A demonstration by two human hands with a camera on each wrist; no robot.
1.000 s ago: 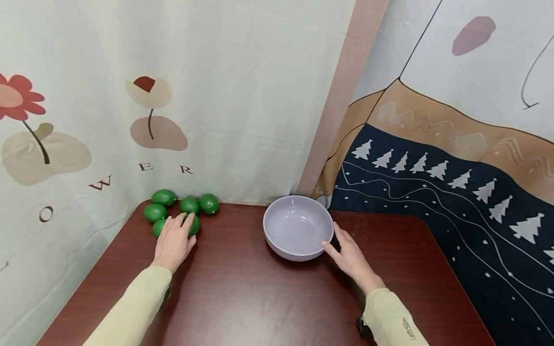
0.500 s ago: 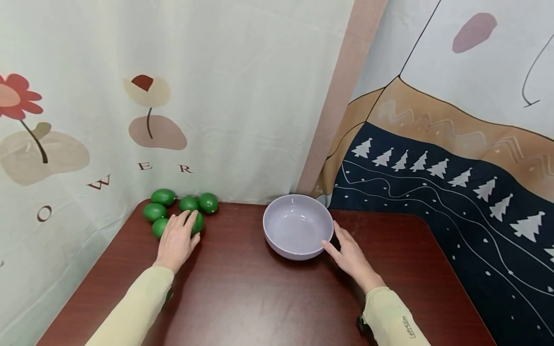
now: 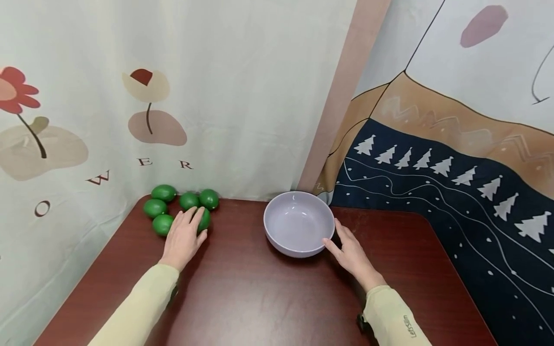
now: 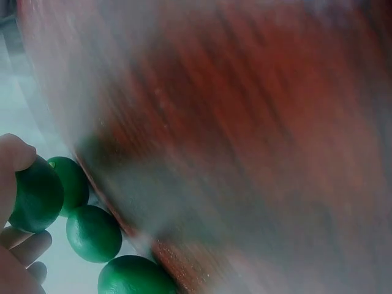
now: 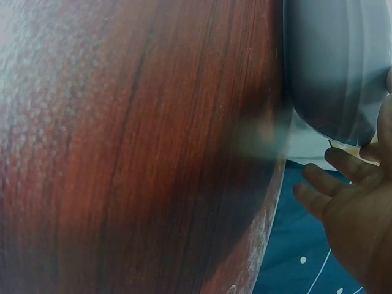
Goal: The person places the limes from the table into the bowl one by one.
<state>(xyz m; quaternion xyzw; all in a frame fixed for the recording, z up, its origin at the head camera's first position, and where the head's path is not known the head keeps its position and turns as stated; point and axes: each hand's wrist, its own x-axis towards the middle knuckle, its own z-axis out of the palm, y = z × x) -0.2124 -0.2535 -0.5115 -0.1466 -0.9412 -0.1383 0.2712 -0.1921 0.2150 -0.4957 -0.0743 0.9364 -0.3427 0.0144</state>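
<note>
My left hand (image 3: 182,240) grips a green lime (image 3: 205,219) at the table's back left. In the left wrist view, the thumb lies over this lime (image 4: 38,199) and fingers reach beneath it. Several other limes (image 3: 162,225) lie close around it against the curtain. A pale lilac bowl (image 3: 298,223) stands upright near the back edge, with nothing in it. My right hand (image 3: 352,254) touches the bowl's right side, thumb at the rim and fingers along the outer wall. The right wrist view shows these fingers (image 5: 349,165) extended and spread beside the bowl (image 5: 334,61).
The dark red-brown wooden table (image 3: 259,298) has rounded back corners. A pale curtain (image 3: 242,120) with flower prints hangs behind it. A dark blue cloth (image 3: 402,187) with tree prints hangs at the right.
My left hand has moved slightly right, and the lime in it has shifted right, away from the lime at its left. The right hand and the bowl stay in place.
</note>
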